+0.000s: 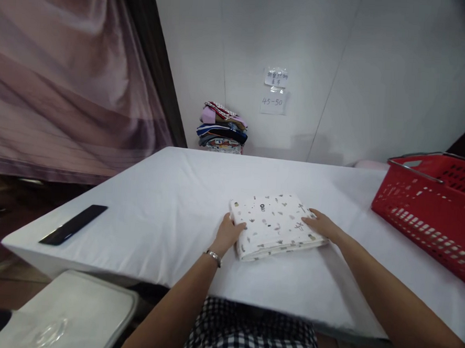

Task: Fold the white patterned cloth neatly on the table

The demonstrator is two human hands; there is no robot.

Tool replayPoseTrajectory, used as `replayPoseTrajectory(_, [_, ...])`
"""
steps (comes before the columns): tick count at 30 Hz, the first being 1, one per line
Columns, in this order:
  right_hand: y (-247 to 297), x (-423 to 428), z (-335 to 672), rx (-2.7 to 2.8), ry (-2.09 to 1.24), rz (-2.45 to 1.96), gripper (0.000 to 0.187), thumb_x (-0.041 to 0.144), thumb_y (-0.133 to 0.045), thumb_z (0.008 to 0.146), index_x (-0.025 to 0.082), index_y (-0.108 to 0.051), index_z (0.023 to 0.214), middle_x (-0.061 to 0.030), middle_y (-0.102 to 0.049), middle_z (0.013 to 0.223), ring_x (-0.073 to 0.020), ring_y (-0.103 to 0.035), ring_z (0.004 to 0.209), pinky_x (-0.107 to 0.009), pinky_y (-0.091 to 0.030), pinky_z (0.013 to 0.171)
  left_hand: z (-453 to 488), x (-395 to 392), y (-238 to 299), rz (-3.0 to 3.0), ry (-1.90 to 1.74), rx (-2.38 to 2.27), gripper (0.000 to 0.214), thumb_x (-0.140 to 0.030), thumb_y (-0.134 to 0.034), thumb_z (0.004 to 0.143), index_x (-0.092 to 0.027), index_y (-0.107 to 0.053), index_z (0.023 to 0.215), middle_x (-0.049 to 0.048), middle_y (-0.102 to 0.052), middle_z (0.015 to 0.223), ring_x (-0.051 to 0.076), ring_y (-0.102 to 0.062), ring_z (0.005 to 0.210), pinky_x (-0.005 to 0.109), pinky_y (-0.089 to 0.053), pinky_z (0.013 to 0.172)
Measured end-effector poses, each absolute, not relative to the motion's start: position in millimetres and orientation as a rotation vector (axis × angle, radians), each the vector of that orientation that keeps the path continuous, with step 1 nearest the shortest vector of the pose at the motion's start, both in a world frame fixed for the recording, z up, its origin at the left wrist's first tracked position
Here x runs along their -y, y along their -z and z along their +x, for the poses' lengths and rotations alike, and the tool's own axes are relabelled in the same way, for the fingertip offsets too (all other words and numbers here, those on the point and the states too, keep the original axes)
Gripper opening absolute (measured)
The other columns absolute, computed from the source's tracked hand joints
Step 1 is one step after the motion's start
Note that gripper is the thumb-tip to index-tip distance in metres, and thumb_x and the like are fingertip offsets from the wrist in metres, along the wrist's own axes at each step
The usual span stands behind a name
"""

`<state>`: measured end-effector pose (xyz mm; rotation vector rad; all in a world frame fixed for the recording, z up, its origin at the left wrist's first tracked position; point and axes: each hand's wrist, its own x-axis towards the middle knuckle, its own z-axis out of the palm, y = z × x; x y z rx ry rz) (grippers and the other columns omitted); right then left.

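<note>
A white cloth (275, 221), folded into a flat rectangular bundle and printed with small grey-green and brown figures, lies on the white-covered table in front of me. My left hand (229, 232) grips its left edge, thumb on top and fingers down along the side. At the right edge, my right hand (319, 224) holds the bundle the same way, its thumb lying over the print. The layered folds show along the near side. The undersides of both hands' fingers are partly hidden by the cloth.
A red plastic basket (431, 207) with a metal handle stands at the table's right. Far left on the tabletop (155, 211) lies a flat black object (74, 224). Folded clothes (222, 129) are stacked by the back wall. A pale stool-like surface (78, 311) is at lower left, below a pink curtain (65, 69).
</note>
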<state>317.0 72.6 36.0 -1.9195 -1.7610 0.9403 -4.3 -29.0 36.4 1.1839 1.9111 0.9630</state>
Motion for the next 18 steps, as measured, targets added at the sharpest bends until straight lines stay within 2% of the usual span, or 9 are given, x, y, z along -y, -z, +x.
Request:
replayPoseTrajectory(3, [-38.2, -64.3, 319.4, 1.726, -0.962, -1.89, 0.069, 0.048, -0.063, 0.077, 0.016, -0.046, 0.137, -0.0131, -0.049, 0.138, -0.0304, -0.047, 0.125, -0.041, -0.038, 0.104, -2.8, 22.2, -39.4, 1.115, -0.99, -1.825, 0.057, -0.022, -0.066, 0.072, -0.01, -0.044, 0.124, 0.0164, -0.063, 0.118, 0.022, -0.063, 0.099, 0.029, -0.048, 0.08])
replayPoseTrajectory(6, [-38.3, -45.4, 320.4, 1.709, -1.059, -1.827, 0.07, 0.048, -0.06, 0.08, 0.016, -0.042, 0.139, -0.0126, -0.05, 0.138, -0.0288, -0.049, 0.123, -0.039, -0.04, 0.103, -11.2, 16.0, -46.1, 1.212, -1.028, -1.844, 0.062, -0.018, -0.064, 0.071, -0.013, -0.042, 0.129, 0.0121, -0.066, 0.11, 0.02, -0.064, 0.094, 0.029, -0.047, 0.078])
replayPoseTrajectory(9, [-33.8, -21.5, 315.9, 1.758, -1.139, -1.739, 0.076, 0.049, -0.06, 0.079, 0.018, -0.035, 0.143, -0.0122, -0.052, 0.135, -0.0284, -0.054, 0.117, -0.038, -0.043, 0.1, -26.8, 13.3, -50.8, 1.348, -0.942, -2.019, 0.069, -0.022, -0.064, 0.069, -0.016, -0.04, 0.133, 0.0077, -0.068, 0.1, 0.021, -0.064, 0.09, 0.03, -0.045, 0.078])
replayPoseTrajectory(13, [-31.5, -3.2, 309.5, 1.843, -1.042, -1.777, 0.081, 0.05, -0.063, 0.076, 0.022, -0.031, 0.145, -0.0102, -0.055, 0.133, -0.0303, -0.054, 0.116, -0.04, -0.043, 0.099, -41.4, 16.8, -48.4, 1.372, -0.686, -2.098, 0.071, -0.028, -0.066, 0.068, -0.014, -0.041, 0.133, 0.0068, -0.068, 0.089, 0.023, -0.063, 0.087, 0.029, -0.044, 0.075])
replayPoseTrajectory(16, [-36.8, -7.8, 310.0, 1.848, -1.044, -1.794, 0.085, 0.057, -0.062, 0.074, 0.022, -0.032, 0.145, -0.0116, -0.056, 0.131, -0.0307, -0.055, 0.115, -0.038, -0.044, 0.097, -44.4, 16.1, -46.4, 1.323, -0.721, -2.067, 0.071, -0.034, -0.065, 0.072, -0.014, -0.038, 0.135, 0.0088, -0.068, 0.097, 0.022, -0.064, 0.09, 0.027, -0.044, 0.077])
replayPoseTrajectory(18, [-41.2, -19.2, 310.4, 1.844, -0.999, -1.875, 0.092, 0.064, -0.06, 0.074, 0.02, -0.027, 0.147, -0.0138, -0.061, 0.123, -0.0322, -0.059, 0.109, -0.04, -0.046, 0.093, -44.2, 10.6, -47.1, 1.253, -0.793, -2.044, 0.067, -0.042, -0.061, 0.077, -0.013, -0.04, 0.133, 0.0123, -0.066, 0.107, 0.022, -0.062, 0.098, 0.028, -0.043, 0.082])
